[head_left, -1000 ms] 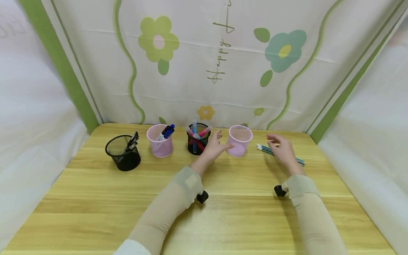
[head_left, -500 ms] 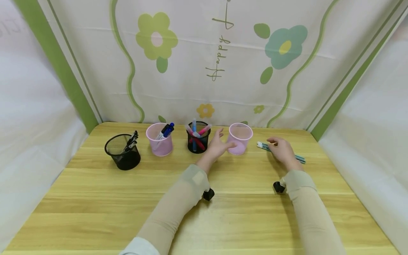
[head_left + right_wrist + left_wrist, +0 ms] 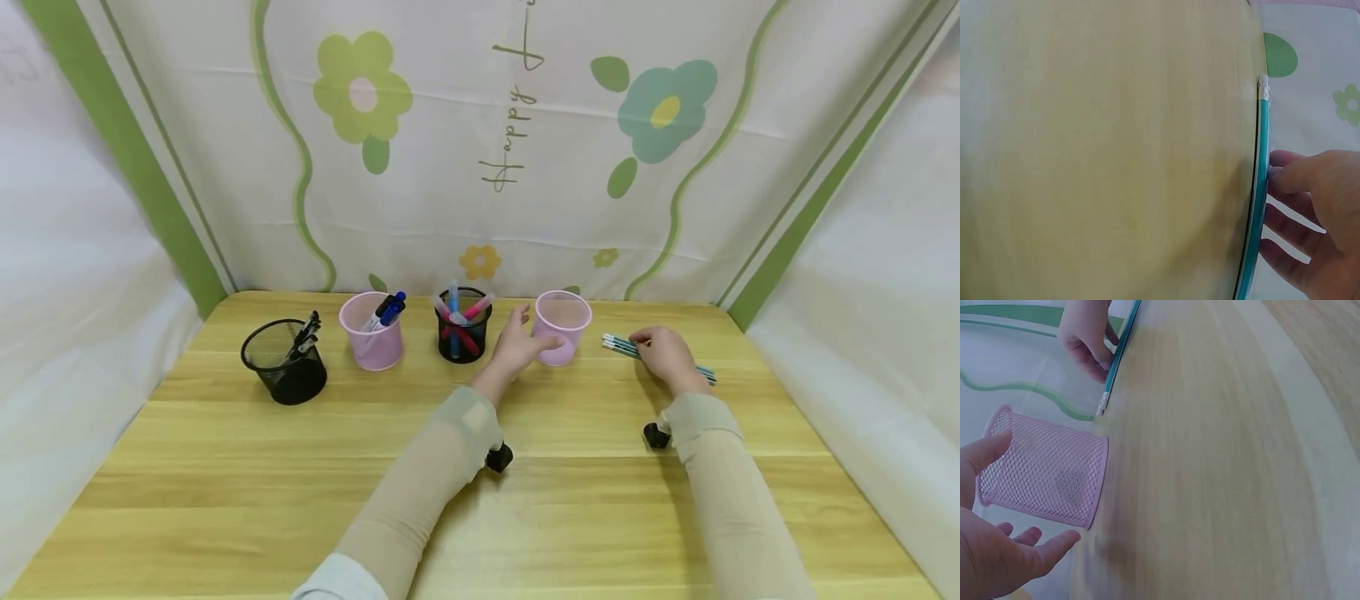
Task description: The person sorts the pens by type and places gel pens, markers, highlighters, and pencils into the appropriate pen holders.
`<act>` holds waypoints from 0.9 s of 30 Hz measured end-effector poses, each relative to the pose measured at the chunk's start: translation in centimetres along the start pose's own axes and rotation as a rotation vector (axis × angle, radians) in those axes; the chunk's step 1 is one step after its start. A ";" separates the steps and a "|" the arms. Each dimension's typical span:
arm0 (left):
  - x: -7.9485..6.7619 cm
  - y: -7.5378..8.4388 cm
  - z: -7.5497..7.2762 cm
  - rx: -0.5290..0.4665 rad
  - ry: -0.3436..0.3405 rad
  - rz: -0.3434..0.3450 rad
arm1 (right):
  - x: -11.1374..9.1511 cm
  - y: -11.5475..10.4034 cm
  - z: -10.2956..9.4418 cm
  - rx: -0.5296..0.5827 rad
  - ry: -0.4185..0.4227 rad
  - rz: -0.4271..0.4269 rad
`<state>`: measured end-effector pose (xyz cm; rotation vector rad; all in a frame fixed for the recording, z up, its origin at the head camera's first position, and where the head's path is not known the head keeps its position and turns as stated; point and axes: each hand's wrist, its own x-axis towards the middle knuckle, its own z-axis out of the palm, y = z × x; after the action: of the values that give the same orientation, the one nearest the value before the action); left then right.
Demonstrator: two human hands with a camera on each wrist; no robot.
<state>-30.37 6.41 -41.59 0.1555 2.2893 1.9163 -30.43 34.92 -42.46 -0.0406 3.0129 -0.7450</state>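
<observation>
A pink mesh pen cup (image 3: 562, 327) stands upright near the back edge of the table. Around its left side my left hand (image 3: 517, 346) spreads, thumb over the front of the mesh and the other fingers extended apart from the wall. The left wrist view shows that gap between the fingers (image 3: 1054, 550) and the cup. Further right, several green pencils with white eraser ends (image 3: 618, 345) lie side by side on the table. My right hand (image 3: 667, 358) is over them, its bent fingertips right at the upper side of the pencils (image 3: 1259, 181), thumb and forefinger close together.
To the left stand a black mesh cup (image 3: 463, 350) of pink and blue markers and a pink cup (image 3: 378, 350) with black and blue pens. A wider black mesh cup (image 3: 296, 385) with black pens is at far left. A printed curtain (image 3: 420, 208) hangs behind the table.
My left hand has moved right, bringing its thumb over the pink cup. My right hand has lowered onto the pencils, and its thumb and forefinger have drawn together.
</observation>
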 end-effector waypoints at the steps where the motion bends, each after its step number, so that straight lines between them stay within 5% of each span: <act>1: 0.0 -0.1 0.0 -0.007 -0.002 -0.002 | 0.0 0.0 0.0 -0.007 -0.001 0.003; 27: 0.8 0.0 1.4 -0.070 0.004 0.070 | 1.0 1.3 -1.3 -0.157 -0.035 -0.039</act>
<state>-30.90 7.91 -41.86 0.2259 2.2440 2.0296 -31.54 36.65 -41.93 -0.1153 3.0382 -0.5038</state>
